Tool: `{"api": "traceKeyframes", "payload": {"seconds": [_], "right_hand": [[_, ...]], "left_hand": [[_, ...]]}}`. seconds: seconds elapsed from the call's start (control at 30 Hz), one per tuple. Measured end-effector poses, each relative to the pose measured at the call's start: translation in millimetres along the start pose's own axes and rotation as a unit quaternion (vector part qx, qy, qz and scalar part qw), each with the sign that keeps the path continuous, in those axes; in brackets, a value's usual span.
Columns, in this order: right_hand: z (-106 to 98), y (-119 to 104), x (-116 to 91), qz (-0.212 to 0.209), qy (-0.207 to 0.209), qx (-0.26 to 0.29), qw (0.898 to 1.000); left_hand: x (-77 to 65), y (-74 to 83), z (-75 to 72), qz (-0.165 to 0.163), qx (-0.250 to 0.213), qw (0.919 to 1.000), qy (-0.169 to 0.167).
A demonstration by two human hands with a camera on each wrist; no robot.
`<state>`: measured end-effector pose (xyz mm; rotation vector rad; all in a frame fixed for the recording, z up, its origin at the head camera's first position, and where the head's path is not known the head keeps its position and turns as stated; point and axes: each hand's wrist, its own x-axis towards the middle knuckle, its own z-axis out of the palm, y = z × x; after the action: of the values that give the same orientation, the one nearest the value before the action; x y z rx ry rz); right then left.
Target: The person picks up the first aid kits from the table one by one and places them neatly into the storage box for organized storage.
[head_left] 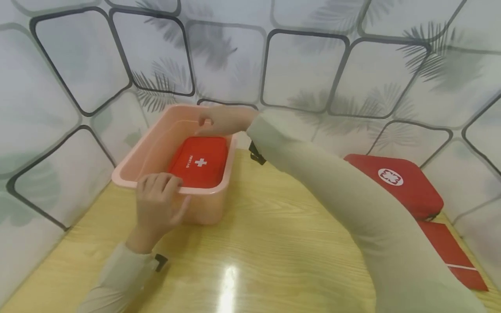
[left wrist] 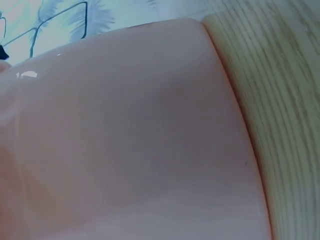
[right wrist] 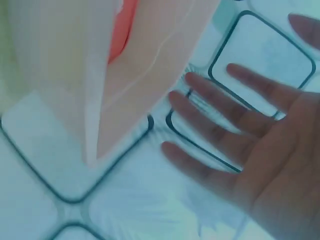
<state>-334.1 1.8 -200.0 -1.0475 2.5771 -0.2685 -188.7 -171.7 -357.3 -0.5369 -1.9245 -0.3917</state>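
Note:
A pink plastic basin (head_left: 205,209) stands on the table at the left in the head view. Inside it lies a red first aid bag (head_left: 211,171) with a white cross and lettering facing up. My left hand (head_left: 155,202) holds the basin's near rim, fingers over the edge and thumb along the outside. The basin's side wall (left wrist: 150,125) fills most of the left wrist view, where the fingers are hidden. Over the far end of the basin is my right hand (head_left: 223,120). In the right wrist view, the right hand (right wrist: 270,145) has its fingers spread and holds nothing.
At the right, partly behind my right sleeve (head_left: 336,182), lies a darker red case (head_left: 411,180) with a round white emblem. A flat red item (head_left: 450,243) with a white stripe is beside it. Patterned wall covering (head_left: 305,69) borders the wooden table (head_left: 274,243).

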Motion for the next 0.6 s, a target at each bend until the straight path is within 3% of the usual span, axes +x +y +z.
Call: {"api": "traceKeyframes", "payload": {"seconds": [0.07,0.17,0.3,0.47,0.6], "right_hand": [[-3.9,-18.9,-27.6,0.001,0.023,-0.049,0.999],[-4.6,-24.6,-56.8,-0.005,0.054,-0.085,0.995],[-0.7,-12.8,-84.5,-0.040,0.113,-0.136,0.983],[11.2,1.7,-122.9,-0.089,0.184,-0.191,0.960],[26.9,12.0,-149.6,-0.102,0.209,-0.221,0.947]], "left_hand": [[0.1,0.3,1.6,0.012,0.007,0.9998,0.014],[-0.3,0.8,3.2,0.021,0.017,0.9990,0.036],[0.5,1.8,5.3,0.025,0.025,0.9982,0.049],[2.3,2.6,7.8,0.026,0.029,0.9978,0.053],[1.8,2.8,8.3,0.025,0.028,0.9978,0.055]]}}
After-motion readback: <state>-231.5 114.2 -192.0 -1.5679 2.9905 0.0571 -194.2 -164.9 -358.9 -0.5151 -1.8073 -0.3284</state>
